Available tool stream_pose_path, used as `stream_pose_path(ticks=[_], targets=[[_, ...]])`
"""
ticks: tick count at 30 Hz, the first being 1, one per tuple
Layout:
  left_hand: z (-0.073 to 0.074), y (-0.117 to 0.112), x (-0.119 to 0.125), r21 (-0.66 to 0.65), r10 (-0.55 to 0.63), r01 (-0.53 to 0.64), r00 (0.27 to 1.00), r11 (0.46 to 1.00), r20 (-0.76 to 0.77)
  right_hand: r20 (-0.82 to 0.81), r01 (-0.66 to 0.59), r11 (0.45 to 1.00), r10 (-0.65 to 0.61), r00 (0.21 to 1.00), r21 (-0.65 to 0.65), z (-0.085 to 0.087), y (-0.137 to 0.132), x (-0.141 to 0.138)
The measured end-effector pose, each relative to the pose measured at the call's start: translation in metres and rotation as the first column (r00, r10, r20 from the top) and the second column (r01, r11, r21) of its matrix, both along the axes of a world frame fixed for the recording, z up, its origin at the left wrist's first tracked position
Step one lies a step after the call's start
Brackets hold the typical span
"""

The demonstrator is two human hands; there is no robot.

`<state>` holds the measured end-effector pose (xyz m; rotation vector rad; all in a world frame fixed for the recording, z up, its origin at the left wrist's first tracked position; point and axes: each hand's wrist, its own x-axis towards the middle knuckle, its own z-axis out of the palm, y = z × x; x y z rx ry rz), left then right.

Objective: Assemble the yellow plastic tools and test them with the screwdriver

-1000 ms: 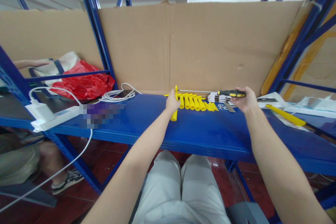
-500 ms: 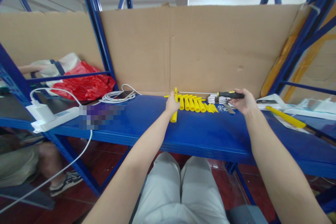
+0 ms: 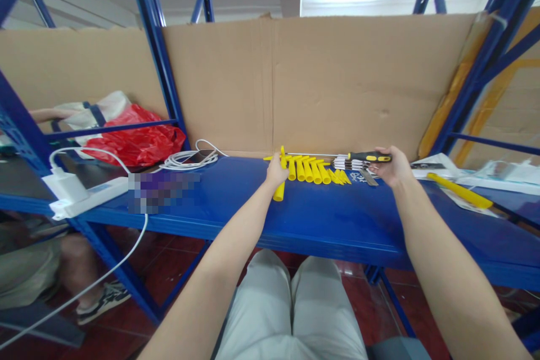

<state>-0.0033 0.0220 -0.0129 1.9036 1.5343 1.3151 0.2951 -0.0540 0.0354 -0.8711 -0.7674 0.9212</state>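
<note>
My left hand [image 3: 277,171] is closed around a yellow plastic part with a hollow tube-like handle [image 3: 279,191]. My right hand [image 3: 390,166] grips the black-and-yellow handle of a screwdriver [image 3: 366,157]. Its long shaft points left, with the tip at the yellow part in my left hand. Between the hands, several similar yellow handles [image 3: 309,171] lie in a row, followed by small yellow wedge-shaped pieces [image 3: 340,176]. Farther right are a stack of white-and-dark pieces [image 3: 348,163], small silvery bits [image 3: 358,176] and a flat metal blade [image 3: 369,178].
A cardboard sheet [image 3: 358,84] stands behind the blue shelf [image 3: 329,219]. At right lies a long yellow-handled tool [image 3: 459,190]. On the left are a coiled white cable [image 3: 189,160], a power strip [image 3: 90,197] and a red plastic bag [image 3: 139,138]. Another person's leg [image 3: 78,261] shows at lower left.
The screwdriver handle has rolled in my right hand, so more of its yellow patches face me. My left hand stays on the yellow part. The whole view has shifted slightly.
</note>
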Motion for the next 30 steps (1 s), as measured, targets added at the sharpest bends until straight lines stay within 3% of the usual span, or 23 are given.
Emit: stream_pose_path(ticks=[8,14,21,26,30], targets=[[0.001,-0.003,0.001,0.013,0.006,-0.006,1.000,1.000,-0.003,0.010,0.036,0.991,-0.035,0.999,-0.131,0.007,-0.011,-0.011],[0.001,-0.002,0.000,0.003,-0.002,0.002,1.000,1.000,0.009,-0.012,0.057,0.995,-0.058,0.998,-0.078,0.005,-0.008,-0.009],[0.001,-0.003,0.000,0.016,0.011,-0.011,1.000,1.000,-0.017,-0.017,0.030,0.993,-0.032,0.999,-0.117,0.005,-0.005,-0.005],[0.000,-0.001,0.000,0.016,0.006,-0.006,1.000,1.000,-0.028,-0.008,0.078,0.991,-0.079,0.997,-0.113,0.005,-0.006,-0.009],[-0.001,0.000,-0.001,0.025,0.006,-0.005,1.000,1.000,-0.027,-0.003,0.017,0.998,-0.017,1.000,-0.063,0.004,-0.006,-0.006]])
